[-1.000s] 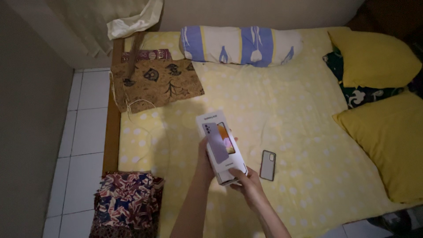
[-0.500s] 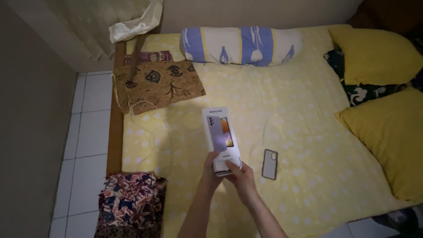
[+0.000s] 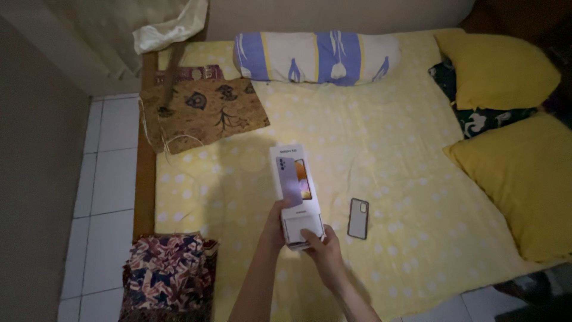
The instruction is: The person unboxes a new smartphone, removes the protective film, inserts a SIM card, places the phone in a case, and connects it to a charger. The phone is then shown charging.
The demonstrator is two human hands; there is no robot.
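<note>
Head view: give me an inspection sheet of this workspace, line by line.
Surface: bed with a yellow dotted sheet, dimly lit.
Job's things: white phone box, its lid part-slid off the inner tray; a phone case lies on the sheet to its right, apart.
Clutter: striped bolster, yellow pillows, brown patterned cloth, folded patterned fabric.
Grippers: left hand grips the box's left side; right hand holds its near end.
Cables: thin white cord by the brown cloth.
Surroundings: white tiled floor, curtain.
</note>
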